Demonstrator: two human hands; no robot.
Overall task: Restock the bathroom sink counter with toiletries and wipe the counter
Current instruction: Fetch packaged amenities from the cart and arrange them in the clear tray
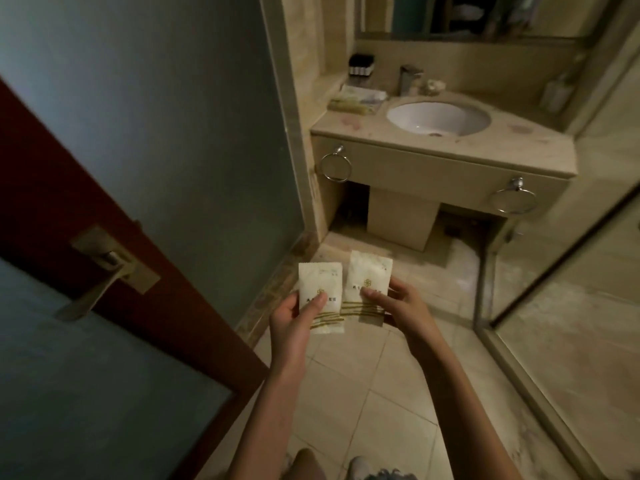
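1. The left hand (294, 318) pinches the left sachet (320, 285), with the thumb laid across its printed front and the fingers curled behind it.
2. The right hand (398, 306) grips the right sachet (369, 278) the same way, thumb on the front and fingers behind.
3. The 2 white sachets are upright and side by side, with their inner edges about touching and gold lines across their lower parts. They are held above the tiled floor (363, 393), well apart from the counter (346, 128).
4. A round white basin (438, 117) is sunk in the middle of the counter, and reddish marks show on the surface to its left and right.
5. A row of small dark bottles (361, 65) stands at the counter's back-left corner. Flat packets (356, 100) lie along the left edge in front of them.
6. A tap (410, 79) stands at the back edge, behind the basin.
7. 2 towel rings (335, 164) hang on the counter's front face, 1 near each end.
8. A dark red door (69, 202) with a lever handle (90, 299) is on the left.
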